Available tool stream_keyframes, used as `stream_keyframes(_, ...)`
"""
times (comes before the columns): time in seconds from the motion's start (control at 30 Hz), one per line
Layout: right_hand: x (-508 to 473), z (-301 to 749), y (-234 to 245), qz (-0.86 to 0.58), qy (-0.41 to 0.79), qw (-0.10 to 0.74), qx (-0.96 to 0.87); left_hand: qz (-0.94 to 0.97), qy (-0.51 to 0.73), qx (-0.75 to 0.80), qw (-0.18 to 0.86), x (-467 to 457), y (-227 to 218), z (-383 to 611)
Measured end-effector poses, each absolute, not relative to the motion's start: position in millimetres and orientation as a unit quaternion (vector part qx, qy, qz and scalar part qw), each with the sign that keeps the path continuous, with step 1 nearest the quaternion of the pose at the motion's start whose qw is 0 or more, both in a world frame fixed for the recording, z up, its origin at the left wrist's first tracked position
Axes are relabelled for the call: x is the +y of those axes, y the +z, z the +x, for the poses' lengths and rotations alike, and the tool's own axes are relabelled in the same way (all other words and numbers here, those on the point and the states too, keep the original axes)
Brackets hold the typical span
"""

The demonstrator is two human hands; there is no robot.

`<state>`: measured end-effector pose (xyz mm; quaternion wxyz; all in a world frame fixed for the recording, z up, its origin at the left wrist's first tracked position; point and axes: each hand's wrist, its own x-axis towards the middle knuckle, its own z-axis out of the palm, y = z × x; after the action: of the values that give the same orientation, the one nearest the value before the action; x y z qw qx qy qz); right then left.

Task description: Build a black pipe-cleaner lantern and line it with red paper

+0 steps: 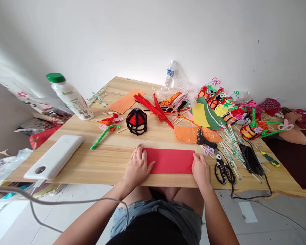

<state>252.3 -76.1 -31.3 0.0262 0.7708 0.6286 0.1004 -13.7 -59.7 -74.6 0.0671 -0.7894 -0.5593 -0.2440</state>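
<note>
A red sheet of paper [171, 160] lies flat near the front edge of the wooden table [102, 163]. My left hand [137, 165] presses on its left end, fingers stretched and lying flat. My right hand [201, 169] rests on its right end, fingers curled down at the edge. Neither hand lifts the sheet. Black scissors [224, 169] lie just right of my right hand. A black glue gun [202, 137] sits beyond them.
A red and black pipe-cleaner lantern [136, 121], a pipe-cleaner flower [107, 127], a white power bank [55, 156], a green-capped bottle [70, 97], a water bottle [170, 74], coloured papers, a phone [251, 158] and several craft pieces crowd the table. Another person's arm [294, 134] lies at the right.
</note>
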Motion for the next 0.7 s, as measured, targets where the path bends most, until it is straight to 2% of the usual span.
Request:
stream_keyframes(0.4,-77,255,-35,0.779,0.105,-0.026,0.617,-0.805,-0.191,-0.562,0.027,-66,-64,-13)
stream_keyframes(0.5,-77,242,-28,0.785,0.152,-0.085,0.595,-0.806,-0.179,-0.563,0.019,-66,-62,-13)
stream_keyframes(0.6,-80,204,-24,0.748,0.188,-0.158,0.617,-0.805,-0.175,-0.567,0.017,-66,-63,-13)
stream_keyframes(0.7,-84,156,-29,0.65,0.135,-0.157,0.732,-0.805,-0.174,-0.566,0.02,-66,-65,-14)
